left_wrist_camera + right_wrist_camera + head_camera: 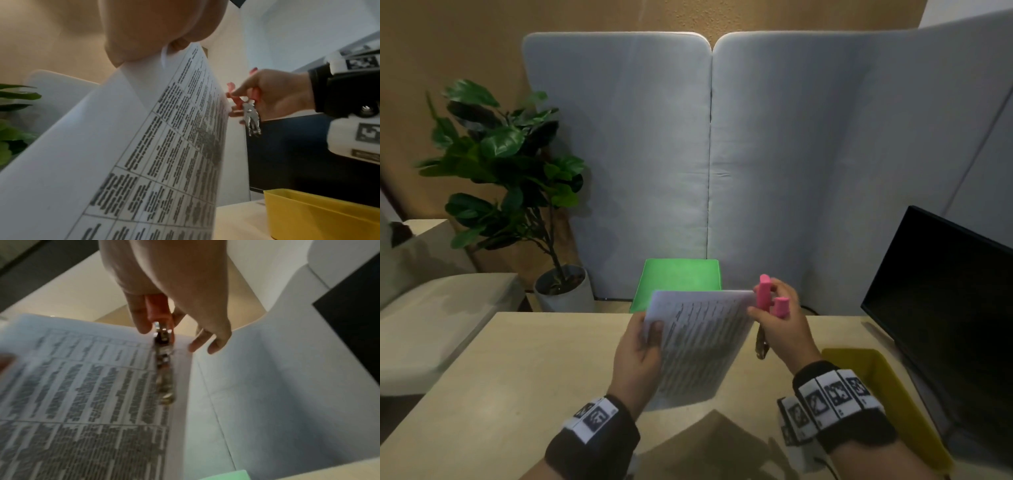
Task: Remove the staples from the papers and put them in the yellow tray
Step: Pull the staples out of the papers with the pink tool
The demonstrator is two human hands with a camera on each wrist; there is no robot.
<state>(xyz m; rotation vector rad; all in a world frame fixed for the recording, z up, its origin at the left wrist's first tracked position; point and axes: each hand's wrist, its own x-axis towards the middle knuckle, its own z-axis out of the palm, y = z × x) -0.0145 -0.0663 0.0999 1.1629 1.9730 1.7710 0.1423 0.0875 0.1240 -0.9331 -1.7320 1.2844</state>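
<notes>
My left hand [640, 346] grips a printed sheaf of papers [698, 339] by its left edge, thumb on the front, holding it tilted above the desk. The papers [144, 154] fill the left wrist view. My right hand [779, 323] holds a pink-handled staple remover [765, 294], its metal jaws [252, 120] pointing down beside the papers' upper right corner. Thumb and fingertips [197, 345] also touch that corner. The remover [164, 363] lies across the page's edge in the right wrist view. The yellow tray [887, 394] sits on the desk to the right. No staple shows.
A black monitor [945, 301] stands at the right behind the yellow tray [308, 216]. A green box [681, 281] sits past the desk's far edge before grey padded panels [688, 154]. A potted plant [517, 171] stands at the left. The wooden desk [534, 370] lies below my hands.
</notes>
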